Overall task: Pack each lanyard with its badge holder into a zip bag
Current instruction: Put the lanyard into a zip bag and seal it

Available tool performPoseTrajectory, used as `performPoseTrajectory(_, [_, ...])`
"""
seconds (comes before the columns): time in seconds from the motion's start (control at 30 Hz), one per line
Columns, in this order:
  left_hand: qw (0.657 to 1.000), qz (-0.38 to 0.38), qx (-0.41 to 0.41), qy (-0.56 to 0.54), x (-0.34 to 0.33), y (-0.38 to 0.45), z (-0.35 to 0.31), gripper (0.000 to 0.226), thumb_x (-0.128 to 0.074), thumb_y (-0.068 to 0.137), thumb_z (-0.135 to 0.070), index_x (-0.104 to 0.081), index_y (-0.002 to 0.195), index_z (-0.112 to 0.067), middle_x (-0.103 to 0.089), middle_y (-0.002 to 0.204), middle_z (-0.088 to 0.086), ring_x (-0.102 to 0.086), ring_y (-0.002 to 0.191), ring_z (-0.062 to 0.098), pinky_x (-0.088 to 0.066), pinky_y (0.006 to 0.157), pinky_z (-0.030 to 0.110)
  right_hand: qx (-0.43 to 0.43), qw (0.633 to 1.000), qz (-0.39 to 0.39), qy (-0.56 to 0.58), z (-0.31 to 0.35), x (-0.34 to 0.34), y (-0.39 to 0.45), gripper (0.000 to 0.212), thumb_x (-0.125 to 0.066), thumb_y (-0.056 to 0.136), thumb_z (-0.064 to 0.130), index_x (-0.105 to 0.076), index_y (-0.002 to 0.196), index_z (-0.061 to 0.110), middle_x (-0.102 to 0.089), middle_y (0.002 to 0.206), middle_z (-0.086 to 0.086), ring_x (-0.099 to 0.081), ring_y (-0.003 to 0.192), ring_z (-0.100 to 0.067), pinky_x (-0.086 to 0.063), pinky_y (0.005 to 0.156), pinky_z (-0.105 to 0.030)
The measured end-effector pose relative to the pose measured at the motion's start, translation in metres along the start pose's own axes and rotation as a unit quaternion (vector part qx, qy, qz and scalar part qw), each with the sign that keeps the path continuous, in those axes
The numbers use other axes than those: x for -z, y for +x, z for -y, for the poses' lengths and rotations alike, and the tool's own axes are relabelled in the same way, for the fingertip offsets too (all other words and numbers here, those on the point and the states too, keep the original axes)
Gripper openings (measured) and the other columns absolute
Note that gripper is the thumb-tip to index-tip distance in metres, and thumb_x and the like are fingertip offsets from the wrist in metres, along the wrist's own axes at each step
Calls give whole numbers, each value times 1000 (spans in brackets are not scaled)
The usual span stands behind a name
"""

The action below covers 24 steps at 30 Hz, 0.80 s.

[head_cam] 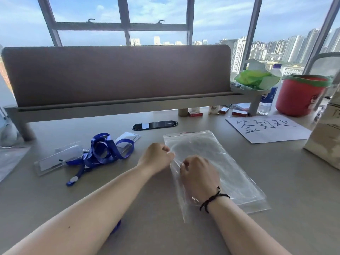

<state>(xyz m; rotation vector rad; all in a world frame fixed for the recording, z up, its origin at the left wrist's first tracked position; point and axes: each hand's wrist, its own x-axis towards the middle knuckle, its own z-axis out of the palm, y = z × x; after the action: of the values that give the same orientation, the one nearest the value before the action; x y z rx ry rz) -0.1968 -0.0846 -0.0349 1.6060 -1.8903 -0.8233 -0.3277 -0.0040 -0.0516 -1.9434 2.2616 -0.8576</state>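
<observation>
The top zip bag (211,159) of the stack at two o'clock is pinched along its near-left edge by the left hand (156,159) and the right hand (199,175), held close together; the layers should be peeled apart gently; the blue lanyards (103,151) and badge holders (55,159) are left waiting at ten o'clock.

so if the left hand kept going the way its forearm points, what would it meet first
Most likely the zip bags: the left hand points up and right, and its fingertips already pinch the stack's near-left edge. Beyond them lies bare desk, though depth is hard to judge.
</observation>
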Motion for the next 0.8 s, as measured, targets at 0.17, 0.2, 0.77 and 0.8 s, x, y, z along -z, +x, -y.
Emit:
performPoseTrajectory(0.17, [998, -29, 34, -48, 2, 8, -5, 43, -67, 90, -39, -52, 126, -20, -64, 116, -3, -64, 92, 15, -49, 72, 27, 16, 996, -24, 87, 3, 3, 0, 13, -53, 87, 28, -62, 84, 20, -65, 90, 5, -58, 86, -21, -44, 69, -34])
performPoseTrajectory(0.2, [995, -36, 53, -79, 5, 9, -7, 47, -67, 90, -37, -50, 129, -18, -67, 115, 2, -65, 80, 13, -48, 61, 25, 32, 993, -17, 109, 4, 5, -1, 10, -55, 85, 29, -60, 81, 21, -65, 90, 7, -58, 84, -19, -45, 70, -34])
performPoseTrajectory(0.77, [923, 146, 149, -322, 121, -86, 44, 30, -72, 85, -1, -66, 114, -6, -76, 96, 17, -72, 70, 20, -59, 58, 31, 176, 965, 163, 102, 16, 24, -20, 21, -52, 64, 48, -62, 78, 36, -72, 91, 15, -63, 92, -4, -51, 88, -34])
performPoseTrajectory(0.8, [920, 164, 149, -324, 123, -97, 48, 26, -72, 86, -2, -69, 112, -2, -75, 96, 18, -72, 72, 20, -61, 62, 32, 168, 963, 172, 121, 19, 26, -23, 22, -55, 67, 48, -65, 81, 34, -73, 90, 15, -64, 90, -3, -51, 88, -34])
